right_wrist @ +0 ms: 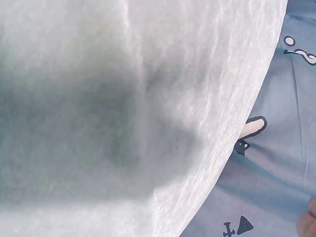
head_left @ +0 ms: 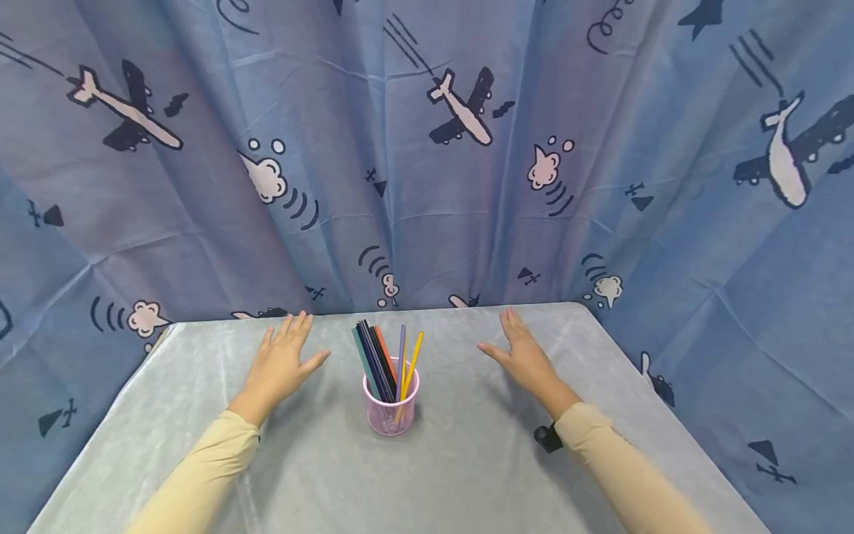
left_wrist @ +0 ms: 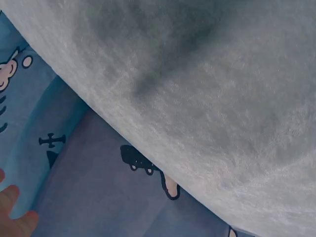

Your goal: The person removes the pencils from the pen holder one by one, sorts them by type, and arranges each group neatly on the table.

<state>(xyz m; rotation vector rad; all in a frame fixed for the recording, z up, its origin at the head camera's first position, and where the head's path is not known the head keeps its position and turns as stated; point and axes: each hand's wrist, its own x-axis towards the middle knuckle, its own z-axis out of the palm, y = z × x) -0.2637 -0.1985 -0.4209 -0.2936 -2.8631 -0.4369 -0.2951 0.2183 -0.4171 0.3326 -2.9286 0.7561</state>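
Note:
A pink see-through cup (head_left: 385,420) stands upright near the middle of the table, between the two hands. Several thin sticks lean in it: a bundle of dark ones (head_left: 376,363), a teal one, an orange one (head_left: 385,352), a purple one and yellow ones (head_left: 412,363). To the cup's left, the left hand (head_left: 280,363) is held with fingers spread and touches nothing I can make out. On the other side the right hand (head_left: 527,362) has straight fingers and the thumb out toward the cup. Only fingertips (left_wrist: 19,222) show in the left wrist view.
A pale grey cloth covers the table (head_left: 454,475). Blue curtains (head_left: 414,185) printed with planes hang along its back and sides. A small black device (head_left: 548,438) sits at the right wrist, by the rolled sleeve (head_left: 583,423).

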